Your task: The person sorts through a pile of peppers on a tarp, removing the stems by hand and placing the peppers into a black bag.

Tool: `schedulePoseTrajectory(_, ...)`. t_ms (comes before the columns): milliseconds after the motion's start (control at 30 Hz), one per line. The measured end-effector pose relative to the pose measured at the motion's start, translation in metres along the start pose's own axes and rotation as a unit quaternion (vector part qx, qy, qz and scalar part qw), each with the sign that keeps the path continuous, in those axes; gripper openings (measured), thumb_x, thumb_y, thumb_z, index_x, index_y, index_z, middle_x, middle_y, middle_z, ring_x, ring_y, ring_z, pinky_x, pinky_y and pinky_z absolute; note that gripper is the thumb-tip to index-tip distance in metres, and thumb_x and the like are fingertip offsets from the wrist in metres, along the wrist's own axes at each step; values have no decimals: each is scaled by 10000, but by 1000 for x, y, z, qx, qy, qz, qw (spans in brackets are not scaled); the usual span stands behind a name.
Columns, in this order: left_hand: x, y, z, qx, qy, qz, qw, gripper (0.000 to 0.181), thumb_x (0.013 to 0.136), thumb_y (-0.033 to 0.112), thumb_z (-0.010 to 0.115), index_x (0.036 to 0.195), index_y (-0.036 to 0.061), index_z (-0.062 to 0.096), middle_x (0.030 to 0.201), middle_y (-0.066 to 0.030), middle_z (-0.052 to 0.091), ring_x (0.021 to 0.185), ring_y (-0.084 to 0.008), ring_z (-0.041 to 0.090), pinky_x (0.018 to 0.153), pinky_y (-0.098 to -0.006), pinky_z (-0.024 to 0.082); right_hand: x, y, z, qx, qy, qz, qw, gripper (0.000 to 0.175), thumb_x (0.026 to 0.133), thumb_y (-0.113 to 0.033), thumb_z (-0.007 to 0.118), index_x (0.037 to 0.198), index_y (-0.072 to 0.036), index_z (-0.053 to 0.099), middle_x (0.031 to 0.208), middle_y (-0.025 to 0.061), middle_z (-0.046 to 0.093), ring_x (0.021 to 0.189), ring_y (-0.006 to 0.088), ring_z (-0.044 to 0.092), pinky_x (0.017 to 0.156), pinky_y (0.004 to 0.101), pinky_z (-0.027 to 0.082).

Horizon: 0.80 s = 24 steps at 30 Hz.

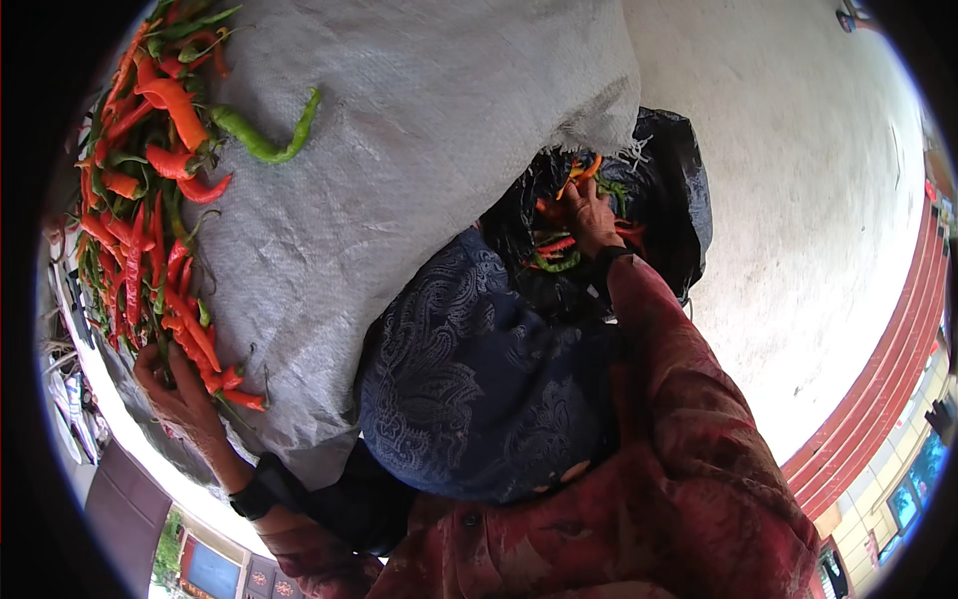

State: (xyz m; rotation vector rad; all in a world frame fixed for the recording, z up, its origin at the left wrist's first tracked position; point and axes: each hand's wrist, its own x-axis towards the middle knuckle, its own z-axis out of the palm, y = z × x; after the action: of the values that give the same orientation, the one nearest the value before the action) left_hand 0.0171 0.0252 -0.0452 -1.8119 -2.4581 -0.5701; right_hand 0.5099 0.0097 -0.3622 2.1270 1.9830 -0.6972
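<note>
My left hand (179, 393) is at the near end of a pile of red and green chili peppers (135, 247). Its fingers are bent against the peppers, and whether they grip one is hidden. The pile lies on a white woven plastic sheet (337, 187), where one curved green chili pepper (266, 138) rests apart from the rest. To the right, my right hand (591, 217) reaches into a black plastic bag (685, 202) holding several chilies. An orange chili pepper (587, 171) is at its fingertips; whether they hold it is unclear.
My knee, in dark blue patterned cloth (449, 374), rises between the sheet and the bag. Pale concrete floor (778, 187) spreads to the right, as far as red steps (883, 359). The sheet's frayed edge (599, 138) overhangs the bag's mouth.
</note>
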Motion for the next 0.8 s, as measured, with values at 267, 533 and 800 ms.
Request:
schedulePoseTrajectory(267,1,-3,3,31,8,36,999,279,880,222,573,1041,0,524,967,-137,568,863,-261,554,738,-348,436,-11,20,-46,45,-4,-39,998,380,742,-197,662,1094,-170,521,978,104,574,834,313,617,678,403,498)
schedulePoseTrajectory(533,7,-20,5,57,29,115,991,291,875,235,576,1042,4,515,971,-156,552,899,-310,527,784,-399,407,-69,20,-125,114,74,-37,990,356,681,-148,703,983,-108,519,878,114,564,814,333,600,672,413,485)
schedulePoseTrajectory(800,6,-25,9,59,47,139,987,265,880,230,569,1016,11,511,950,-149,553,882,-309,522,770,-400,404,-129,14,-192,380,150,-48,911,252,734,-70,644,954,-63,521,809,94,561,741,200,576,695,303,478)
